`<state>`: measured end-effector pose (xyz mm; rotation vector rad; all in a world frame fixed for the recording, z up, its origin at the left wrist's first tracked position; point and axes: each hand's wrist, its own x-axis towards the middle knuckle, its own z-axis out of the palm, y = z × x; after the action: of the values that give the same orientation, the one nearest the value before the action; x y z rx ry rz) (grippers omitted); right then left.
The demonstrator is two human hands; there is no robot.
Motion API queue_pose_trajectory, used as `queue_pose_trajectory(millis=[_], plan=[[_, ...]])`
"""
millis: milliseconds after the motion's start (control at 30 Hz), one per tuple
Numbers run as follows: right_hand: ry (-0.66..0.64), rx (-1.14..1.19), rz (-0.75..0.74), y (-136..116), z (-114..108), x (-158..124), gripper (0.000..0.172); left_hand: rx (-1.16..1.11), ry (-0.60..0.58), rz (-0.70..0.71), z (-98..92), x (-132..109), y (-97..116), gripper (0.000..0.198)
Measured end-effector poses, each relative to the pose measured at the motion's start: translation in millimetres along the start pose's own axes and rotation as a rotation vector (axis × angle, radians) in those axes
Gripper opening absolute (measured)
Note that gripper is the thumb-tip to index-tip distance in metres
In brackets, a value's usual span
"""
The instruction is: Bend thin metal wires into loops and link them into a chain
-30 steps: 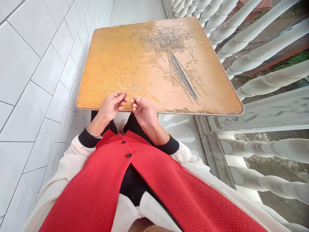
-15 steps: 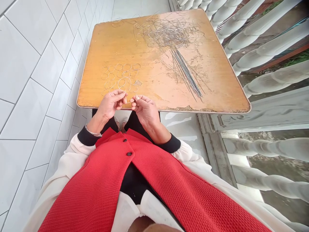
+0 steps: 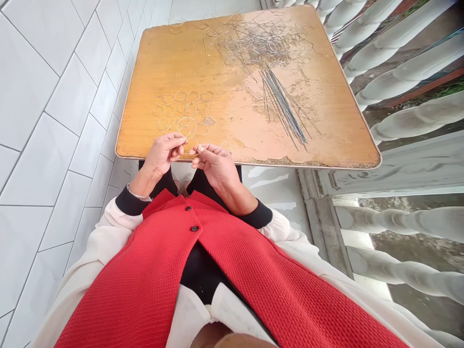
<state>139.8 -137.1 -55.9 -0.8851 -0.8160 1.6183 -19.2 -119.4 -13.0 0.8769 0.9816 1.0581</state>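
My left hand is closed in a pinch at the table's near edge, thumb and forefinger together. Facing it a short gap away, my right hand pinches as well. A thin wire runs between the fingertips of both hands; its full shape is partly hidden by my fingers. Just beyond the left fingertips, several thin wire rings lie in loose rows on the wooden table. Beside the rings sits a small greyish cluster, too fine to make out.
Right of centre on the table lies a bundle of straight grey wires. Behind it spreads a tangled heap of curved wires. A white tiled wall runs along the left, and a white balustrade along the right.
Both hands have shifted slightly left, and the gap between their fingertips looks a little wider. The view has tilted slightly; the wires and rings on the table otherwise look the same.
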Motion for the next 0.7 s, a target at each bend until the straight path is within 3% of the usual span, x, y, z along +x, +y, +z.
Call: queue_pose_trajectory(millis=[233,500,700], plan=[[-0.082,0.065,0.11,-9,0,2,0.022,0.12,0.045,0.032,2.1,-4,10,0.023],[-0.083,0.037,-0.037,-4,3,8,0.03,0.143,0.082,0.126,14.1,-5,-5,0.025],[-0.05,0.013,-0.049,-10,4,1,0.033,0.162,0.132,0.13,20.8,-9,1,0.028]])
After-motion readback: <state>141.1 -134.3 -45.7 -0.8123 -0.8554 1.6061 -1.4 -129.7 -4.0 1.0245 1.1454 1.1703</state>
